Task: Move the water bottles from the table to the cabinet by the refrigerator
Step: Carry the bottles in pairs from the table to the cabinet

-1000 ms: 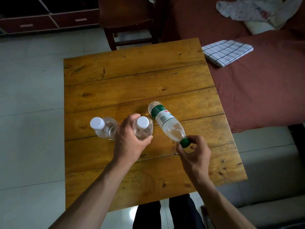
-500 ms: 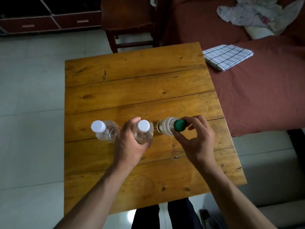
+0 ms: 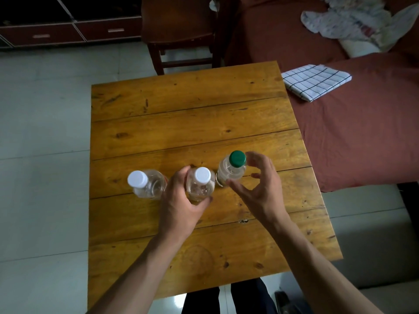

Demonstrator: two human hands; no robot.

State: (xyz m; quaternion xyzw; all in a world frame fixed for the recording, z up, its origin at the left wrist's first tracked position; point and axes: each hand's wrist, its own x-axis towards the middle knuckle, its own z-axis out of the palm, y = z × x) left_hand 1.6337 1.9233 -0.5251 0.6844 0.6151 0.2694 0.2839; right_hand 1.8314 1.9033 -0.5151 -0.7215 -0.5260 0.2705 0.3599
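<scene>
On wooden table (image 3: 195, 123) — three upright bottles (image 3: 231, 169)

I am looking through a single head-worn wide-angle camera, so no second view is sharing any part of the scene. It is sitting above the wooden table (image 3: 195, 114) and facing forward and steeply down, close enough that both forearms are entering from the bottom edge. The left hand (image 3: 181, 200) and right hand (image 3: 260, 191) are sitting a little below the middle of the view. Beyond the fingertips the view is reaching past the table's far edge to a chair (image 3: 179, 39). To the right of the fingers a bed (image 3: 362, 143) is filling that side; to their left, bare floor (image 3: 43, 132).
</scene>
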